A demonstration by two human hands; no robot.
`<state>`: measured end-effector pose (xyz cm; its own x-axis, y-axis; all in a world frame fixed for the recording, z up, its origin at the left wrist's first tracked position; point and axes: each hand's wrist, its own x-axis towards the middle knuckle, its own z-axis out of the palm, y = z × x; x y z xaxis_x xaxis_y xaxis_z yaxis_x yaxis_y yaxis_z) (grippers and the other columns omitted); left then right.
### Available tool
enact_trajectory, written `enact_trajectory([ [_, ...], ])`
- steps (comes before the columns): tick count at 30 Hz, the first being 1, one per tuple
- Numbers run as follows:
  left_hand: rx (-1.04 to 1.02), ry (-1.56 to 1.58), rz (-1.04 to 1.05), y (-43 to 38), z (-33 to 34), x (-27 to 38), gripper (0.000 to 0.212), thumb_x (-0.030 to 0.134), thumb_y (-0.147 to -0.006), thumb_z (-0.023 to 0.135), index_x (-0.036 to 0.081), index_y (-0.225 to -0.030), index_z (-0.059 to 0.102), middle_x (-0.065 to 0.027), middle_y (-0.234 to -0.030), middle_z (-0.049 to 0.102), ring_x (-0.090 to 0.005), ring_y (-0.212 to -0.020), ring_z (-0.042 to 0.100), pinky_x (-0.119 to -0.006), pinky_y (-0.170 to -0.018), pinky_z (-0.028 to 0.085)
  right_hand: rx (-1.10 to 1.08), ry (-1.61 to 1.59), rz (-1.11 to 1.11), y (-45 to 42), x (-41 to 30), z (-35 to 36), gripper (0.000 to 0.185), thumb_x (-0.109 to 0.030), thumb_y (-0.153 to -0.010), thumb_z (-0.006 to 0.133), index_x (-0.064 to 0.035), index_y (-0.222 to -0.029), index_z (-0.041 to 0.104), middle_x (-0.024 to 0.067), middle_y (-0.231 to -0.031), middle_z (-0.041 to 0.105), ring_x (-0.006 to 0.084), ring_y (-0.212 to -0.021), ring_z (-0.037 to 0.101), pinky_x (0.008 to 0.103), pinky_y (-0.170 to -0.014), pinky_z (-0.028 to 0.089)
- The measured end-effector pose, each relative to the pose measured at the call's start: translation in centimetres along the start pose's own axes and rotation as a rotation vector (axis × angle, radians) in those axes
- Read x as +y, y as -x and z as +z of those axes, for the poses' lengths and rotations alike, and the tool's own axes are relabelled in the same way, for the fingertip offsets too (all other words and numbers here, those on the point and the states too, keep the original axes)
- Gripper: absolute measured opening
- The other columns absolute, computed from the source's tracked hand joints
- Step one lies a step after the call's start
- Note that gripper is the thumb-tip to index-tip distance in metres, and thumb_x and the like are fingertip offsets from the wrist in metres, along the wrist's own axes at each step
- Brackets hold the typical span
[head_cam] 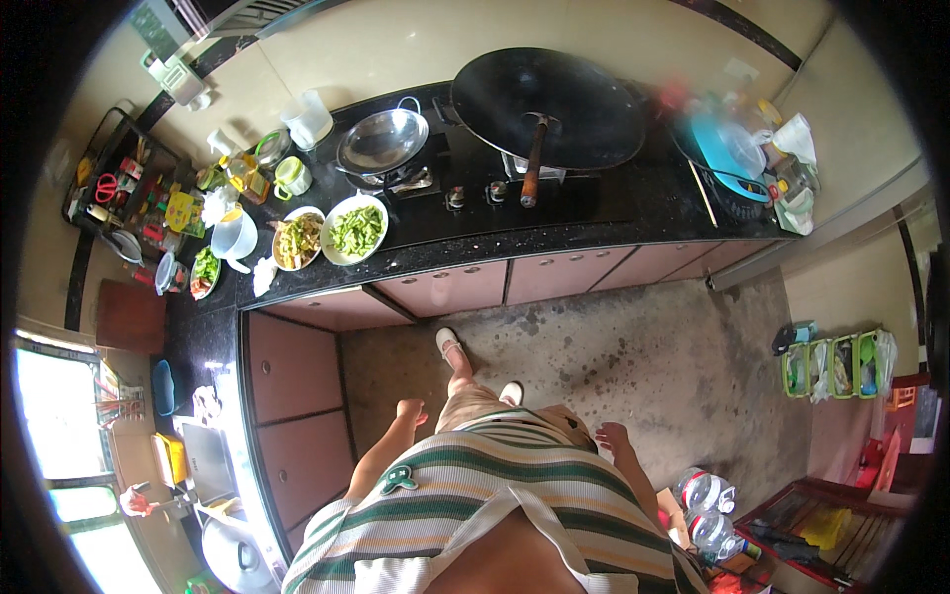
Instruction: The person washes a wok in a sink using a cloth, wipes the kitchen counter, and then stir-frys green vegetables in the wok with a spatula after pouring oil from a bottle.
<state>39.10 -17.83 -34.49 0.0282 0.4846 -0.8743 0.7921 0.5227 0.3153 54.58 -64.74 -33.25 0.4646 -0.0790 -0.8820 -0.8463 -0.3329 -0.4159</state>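
Note:
My left hand [412, 410] hangs beside my hip with its fingers partly curled. It is nearest to the pink cabinet doors [304, 438] under the side counter. At my other side my right hand [611, 436] hangs over the concrete floor, fingers apart and nothing in them. Before me is a black counter with a large wok [579, 111], whose wooden handle [531, 167] points towards me. Left of it a smaller steel wok [382, 141] sits on the gas hob. Cut green vegetables fill a white bowl [326, 245], beside a bowl of mixed food [277, 256].
A plate of greens and red pieces [194, 286], a plastic jug [234, 236] and an oil bottle [249, 182] crowd the left corner. A blue basin [716, 148] stands at the right end. Water bottles [705, 490] are on the floor to my right, near a green rack [835, 364].

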Motion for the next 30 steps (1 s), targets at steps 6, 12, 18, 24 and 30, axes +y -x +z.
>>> enact_trajectory([
  [6,-0.017,0.038,0.002,-0.4,-0.2,-0.8,0.011,0.011,-0.077,0.051,0.006,-0.083,0.058,-0.0077,-0.064,0.052,-0.0171,-0.043,0.049,-0.027,-0.035,0.046,-0.007,-0.007,0.021,0.2,-0.5,0.4,0.026,-0.024,-0.078,0.049,-0.0066,-0.098,0.049,0.0073,-0.080,0.058,0.0170,-0.066,0.055,0.0327,-0.055,0.041],
  [12,-0.024,-0.140,0.041,-2.1,0.3,-0.1,0.014,0.017,-0.075,0.055,0.003,-0.076,0.055,-0.0092,-0.062,0.055,-0.0173,-0.043,0.054,-0.028,-0.034,0.045,-0.093,0.018,0.012,-1.7,2.2,-0.6,0.033,-0.021,-0.079,0.048,-0.0042,-0.107,0.046,0.0105,-0.090,0.056,0.0214,-0.077,0.054,0.0336,-0.064,0.043],
  [18,0.032,-0.171,0.059,-1.8,0.2,-0.6,0.020,0.020,-0.075,0.052,0.001,-0.070,0.056,-0.0088,-0.052,0.053,-0.0169,-0.044,0.054,-0.027,-0.035,0.044,-0.125,-0.018,0.046,-6.8,4.6,-1.5,0.033,-0.020,-0.079,0.048,-0.0024,-0.107,0.045,0.0127,-0.094,0.054,0.0244,-0.082,0.053,0.0354,-0.068,0.044],
  [24,0.042,-0.118,0.046,-0.7,-0.2,-0.7,0.021,0.020,-0.075,0.053,0.001,-0.067,0.057,-0.0095,-0.053,0.053,-0.0176,-0.043,0.053,-0.027,-0.036,0.044,-0.116,0.008,0.034,-4.5,0.8,-0.8,0.035,-0.019,-0.079,0.048,-0.0005,-0.109,0.044,0.0145,-0.095,0.053,0.0256,-0.083,0.053,0.0360,-0.069,0.044],
  [30,-0.057,-0.255,0.141,-4.3,-0.8,-2.5,0.025,0.023,-0.075,0.052,0.002,-0.062,0.055,-0.0088,-0.052,0.052,-0.0180,-0.042,0.052,-0.028,-0.035,0.042,-0.220,-0.037,-0.046,-8.6,2.0,-1.1,0.041,-0.017,-0.080,0.047,0.0056,-0.113,0.038,0.0192,-0.098,0.051,0.0286,-0.086,0.052,0.0368,-0.072,0.046],
])
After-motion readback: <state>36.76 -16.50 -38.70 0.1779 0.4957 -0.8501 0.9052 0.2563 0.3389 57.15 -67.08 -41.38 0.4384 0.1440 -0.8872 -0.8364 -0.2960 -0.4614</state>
